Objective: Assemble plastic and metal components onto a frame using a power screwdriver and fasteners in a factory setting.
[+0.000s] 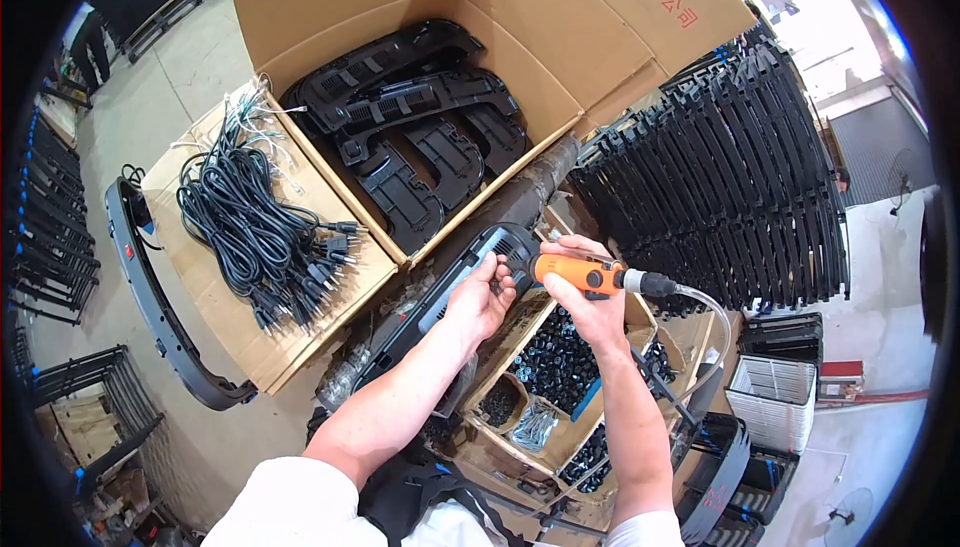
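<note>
Plastic housing (455,292), long, black and curved, is lying across the middle of the scene, its far end getting worked on. The left hand (478,299) is gripping that end, fingers closed around the vented edge. The right hand (590,297) is wrapping tight round an orange powered screwdriver (585,273), its tip pressing sideways into the housing, a clear hose (710,322) trailing off to the right. Just below the hands, cardboard trays of small black parts (555,362) are sitting. Farther off, an open carton (520,37) is holding more black housings (410,127); left of it, coiled power cords (255,232) are piling on flat cardboard. Black grilles (730,167) are stacking up at right.
</note>
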{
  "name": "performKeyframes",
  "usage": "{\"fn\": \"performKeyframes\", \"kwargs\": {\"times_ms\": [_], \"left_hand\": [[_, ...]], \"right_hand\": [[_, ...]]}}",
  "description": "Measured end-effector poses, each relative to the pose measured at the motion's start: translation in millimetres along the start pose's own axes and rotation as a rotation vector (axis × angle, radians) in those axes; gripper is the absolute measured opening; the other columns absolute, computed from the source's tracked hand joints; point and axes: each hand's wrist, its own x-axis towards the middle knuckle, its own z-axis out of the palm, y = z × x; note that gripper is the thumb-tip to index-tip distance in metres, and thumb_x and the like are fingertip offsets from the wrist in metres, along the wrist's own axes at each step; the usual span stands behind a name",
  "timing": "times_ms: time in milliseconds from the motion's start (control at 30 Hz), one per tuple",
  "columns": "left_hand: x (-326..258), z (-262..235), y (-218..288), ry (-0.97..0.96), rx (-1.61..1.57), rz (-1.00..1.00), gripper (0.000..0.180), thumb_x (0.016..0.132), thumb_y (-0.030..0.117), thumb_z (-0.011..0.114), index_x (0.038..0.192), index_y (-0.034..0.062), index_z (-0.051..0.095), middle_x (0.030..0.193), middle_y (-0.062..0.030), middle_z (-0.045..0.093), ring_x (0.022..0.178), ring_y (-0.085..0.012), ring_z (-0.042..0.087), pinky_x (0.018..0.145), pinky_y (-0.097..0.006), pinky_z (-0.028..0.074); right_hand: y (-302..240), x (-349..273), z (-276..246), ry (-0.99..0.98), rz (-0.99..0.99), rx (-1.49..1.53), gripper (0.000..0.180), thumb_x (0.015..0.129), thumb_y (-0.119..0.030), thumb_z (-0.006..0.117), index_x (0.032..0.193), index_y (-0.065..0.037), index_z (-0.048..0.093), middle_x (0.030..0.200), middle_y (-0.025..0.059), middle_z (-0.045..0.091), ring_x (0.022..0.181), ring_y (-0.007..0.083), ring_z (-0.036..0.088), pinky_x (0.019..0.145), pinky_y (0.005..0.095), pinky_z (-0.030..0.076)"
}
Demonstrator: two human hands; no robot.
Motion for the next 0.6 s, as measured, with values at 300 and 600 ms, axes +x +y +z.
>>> {"fn": "performKeyframes", "kwargs": {"times_ms": [300, 600], "left_hand": [[-4.7, -7.9, 12.8, -0.078, 0.025, -0.083, 0.033, 0.113, 0.037, 0.051, 0.116, 0.0077, 0.064, 0.083, 0.0014, 0.063, 0.070, -0.0142, 0.061, 0.059, -0.027, 0.057], [-39.0, -4.2, -0.4, 0.015, 0.213, -0.073, 0.029, 0.114, 0.020, 0.041, 0.118, -0.0039, 0.056, 0.111, -0.0168, 0.062, 0.095, -0.0282, 0.066, 0.097, -0.044, 0.061]], "right_hand": [[-4.4, 1.2, 19.6, -0.006, 0.040, 0.003, 0.052, 0.089, -0.002, 0.079, 0.136, 0.000, 0.058, 0.128, 0.0147, 0.070, 0.116, 0.0199, 0.068, 0.101, 0.0348, 0.056], [19.0, 37.8, 36.8, 0.079, 0.019, -0.015, 0.051, 0.088, -0.003, 0.080, 0.135, 0.000, 0.060, 0.125, 0.0142, 0.071, 0.113, 0.0193, 0.068, 0.100, 0.0344, 0.056]]}}
